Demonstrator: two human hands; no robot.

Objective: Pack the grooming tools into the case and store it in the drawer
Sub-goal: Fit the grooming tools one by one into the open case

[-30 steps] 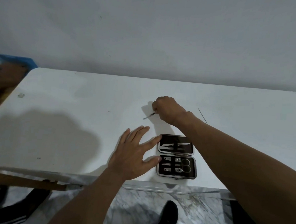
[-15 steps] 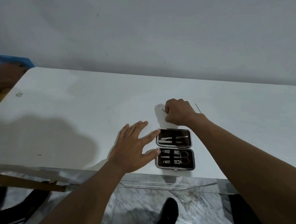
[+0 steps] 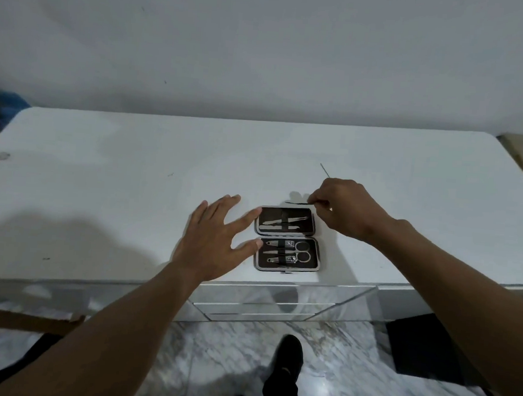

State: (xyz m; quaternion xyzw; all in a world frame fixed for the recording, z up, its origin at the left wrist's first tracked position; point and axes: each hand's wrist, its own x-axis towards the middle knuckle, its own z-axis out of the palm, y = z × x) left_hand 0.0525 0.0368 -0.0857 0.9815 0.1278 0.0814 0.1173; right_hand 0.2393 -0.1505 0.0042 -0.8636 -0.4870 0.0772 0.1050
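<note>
Dark thin tool (image 3: 296, 202), rear end hidden, pinched by right hand (image 3: 345, 209); left hand (image 3: 211, 243) spread, touching open case (image 3: 315, 260)

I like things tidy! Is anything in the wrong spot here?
Yes. One thin metal pick lies alone on the table, beyond the right hand, apart from the open case where the other tools sit strapped in.
</note>
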